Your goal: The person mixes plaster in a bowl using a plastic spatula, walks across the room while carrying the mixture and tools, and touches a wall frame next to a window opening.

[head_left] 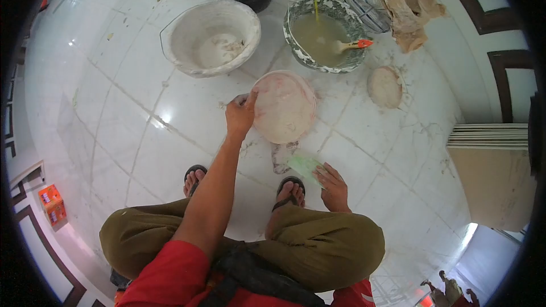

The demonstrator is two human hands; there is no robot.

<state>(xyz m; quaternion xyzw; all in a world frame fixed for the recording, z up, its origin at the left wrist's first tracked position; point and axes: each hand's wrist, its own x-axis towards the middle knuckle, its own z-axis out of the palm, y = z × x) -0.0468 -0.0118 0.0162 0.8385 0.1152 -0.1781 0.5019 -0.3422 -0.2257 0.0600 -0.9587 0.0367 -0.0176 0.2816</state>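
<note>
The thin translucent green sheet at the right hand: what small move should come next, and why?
Probably bring the green sheet toward the round pinkish plaster-smeared object: the left hand holds that object's edge, and the right hand has the sheet close by.

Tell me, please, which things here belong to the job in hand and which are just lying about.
Likely in the job: pinkish disc, left hand on its rim; green piece, in the right hand; whitish bucket; bucket of cloudy liquid.
Seemingly lying about: orange box; crumpled brown paper.
</note>
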